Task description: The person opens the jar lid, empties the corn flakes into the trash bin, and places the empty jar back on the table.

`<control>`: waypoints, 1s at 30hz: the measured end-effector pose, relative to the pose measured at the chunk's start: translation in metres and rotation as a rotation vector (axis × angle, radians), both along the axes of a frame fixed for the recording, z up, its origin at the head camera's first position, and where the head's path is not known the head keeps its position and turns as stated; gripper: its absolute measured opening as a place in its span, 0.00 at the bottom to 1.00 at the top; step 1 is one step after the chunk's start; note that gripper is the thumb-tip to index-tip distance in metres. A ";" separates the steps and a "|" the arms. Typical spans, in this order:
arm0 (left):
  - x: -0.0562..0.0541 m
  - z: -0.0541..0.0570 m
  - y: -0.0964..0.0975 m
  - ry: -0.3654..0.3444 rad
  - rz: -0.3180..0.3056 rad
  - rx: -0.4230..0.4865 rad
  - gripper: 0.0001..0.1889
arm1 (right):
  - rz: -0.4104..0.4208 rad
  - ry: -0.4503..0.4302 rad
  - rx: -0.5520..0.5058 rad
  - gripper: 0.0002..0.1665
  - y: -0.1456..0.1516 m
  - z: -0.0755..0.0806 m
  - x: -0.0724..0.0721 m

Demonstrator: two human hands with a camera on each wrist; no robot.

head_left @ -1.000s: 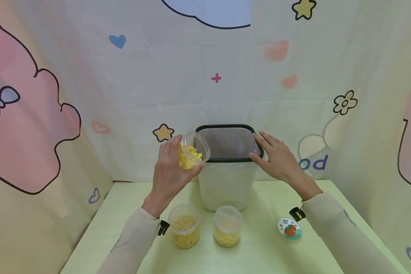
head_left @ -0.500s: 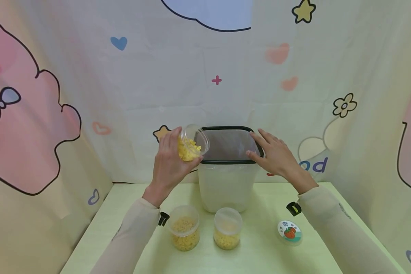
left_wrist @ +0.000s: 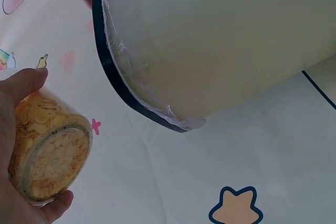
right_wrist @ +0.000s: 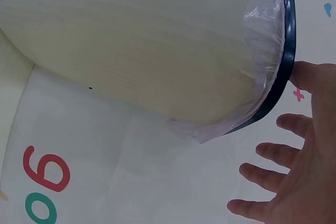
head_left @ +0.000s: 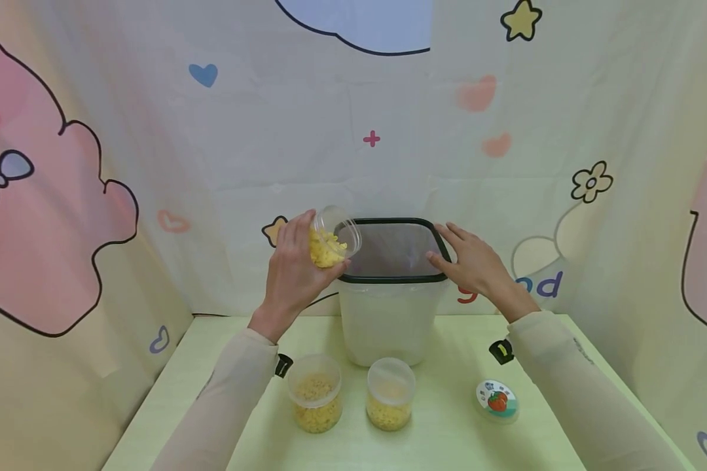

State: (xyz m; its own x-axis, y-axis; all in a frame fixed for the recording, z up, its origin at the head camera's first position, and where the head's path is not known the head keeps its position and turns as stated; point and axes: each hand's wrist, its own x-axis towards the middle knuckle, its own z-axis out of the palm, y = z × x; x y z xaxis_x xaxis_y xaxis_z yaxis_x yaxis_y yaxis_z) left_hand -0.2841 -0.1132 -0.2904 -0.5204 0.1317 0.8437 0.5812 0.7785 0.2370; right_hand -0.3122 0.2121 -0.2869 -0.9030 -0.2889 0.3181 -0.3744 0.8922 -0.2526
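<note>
My left hand (head_left: 291, 265) grips a clear plastic jar (head_left: 334, 219) around its side. The jar is tipped to the right, its open mouth beside the left rim of a trash bin (head_left: 389, 320). Yellow flakes (head_left: 324, 250) lie heaped inside it, and its round base (left_wrist: 58, 161) shows in the left wrist view. The bin is whitish and translucent, with a black rim and a thin plastic liner (right_wrist: 262, 19) folded over the edge. At the bin's right rim is my right hand (head_left: 474, 265), fingers spread and straight, thumb right at the black rim (right_wrist: 286, 59).
Two clear containers with yellow contents, a wider one (head_left: 315, 399) and a narrower one (head_left: 390, 399), stand on the pale green table (head_left: 442, 445) before the bin. A round lid (head_left: 497, 400) with a strawberry picture lies at right. A patterned cloth (head_left: 259, 131) hangs behind.
My left hand has risen a little with the tilted jar, flakes still inside. My right hand has stayed near the bin's right rim, shifting only slightly.
</note>
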 end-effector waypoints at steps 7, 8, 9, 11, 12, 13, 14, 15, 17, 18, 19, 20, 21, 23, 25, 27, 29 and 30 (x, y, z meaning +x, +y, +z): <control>-0.007 0.003 0.001 0.005 0.013 -0.001 0.51 | 0.012 -0.037 -0.016 0.44 -0.002 -0.003 -0.009; -0.008 0.003 0.002 0.003 0.016 -0.003 0.51 | 0.013 -0.037 -0.017 0.44 -0.002 -0.003 -0.010; -0.008 0.004 0.002 0.000 0.018 -0.005 0.51 | 0.011 -0.041 -0.016 0.44 -0.003 -0.003 -0.012; -0.010 0.005 0.002 -0.007 0.020 -0.008 0.50 | 0.008 -0.048 -0.015 0.43 -0.004 -0.003 -0.014; -0.010 0.005 0.002 -0.010 0.021 -0.010 0.50 | 0.006 -0.052 -0.012 0.43 -0.004 -0.003 -0.015; -0.011 0.006 0.002 -0.013 0.022 -0.012 0.50 | 0.004 -0.058 -0.008 0.43 -0.004 -0.003 -0.016; -0.012 0.006 0.002 -0.016 0.021 -0.013 0.50 | 0.001 -0.064 -0.003 0.43 -0.005 -0.004 -0.017; -0.012 0.007 0.003 -0.019 0.021 -0.014 0.50 | -0.002 -0.074 -0.001 0.43 -0.005 -0.004 -0.018; -0.013 0.008 0.003 -0.023 0.021 -0.019 0.50 | -0.007 -0.090 0.003 0.43 -0.004 -0.005 -0.019; -0.014 0.009 0.003 -0.025 0.021 -0.022 0.50 | -0.010 -0.099 0.004 0.44 -0.004 -0.005 -0.020; -0.014 0.010 0.003 -0.028 0.023 -0.026 0.50 | -0.013 -0.107 0.002 0.44 -0.004 -0.006 -0.020; -0.015 0.010 0.004 -0.030 0.024 -0.029 0.50 | -0.014 -0.112 -0.004 0.43 -0.004 -0.006 -0.021; -0.015 0.011 0.004 -0.033 0.026 -0.033 0.50 | -0.016 -0.118 -0.011 0.43 -0.003 -0.006 -0.021; -0.016 0.012 0.004 -0.041 0.026 -0.039 0.50 | -0.019 -0.120 -0.032 0.42 -0.003 -0.006 -0.023; -0.016 0.013 0.004 -0.049 0.028 -0.043 0.50 | -0.026 -0.119 -0.055 0.40 -0.003 -0.006 -0.024; -0.017 0.013 0.005 -0.057 0.027 -0.043 0.50 | -0.035 -0.119 -0.069 0.39 -0.002 -0.006 -0.026; -0.018 0.014 0.005 -0.061 0.025 -0.044 0.50 | -0.045 -0.122 -0.076 0.38 -0.002 -0.006 -0.027; -0.018 0.014 0.005 -0.062 0.025 -0.045 0.50 | -0.052 -0.127 -0.078 0.38 -0.002 -0.006 -0.027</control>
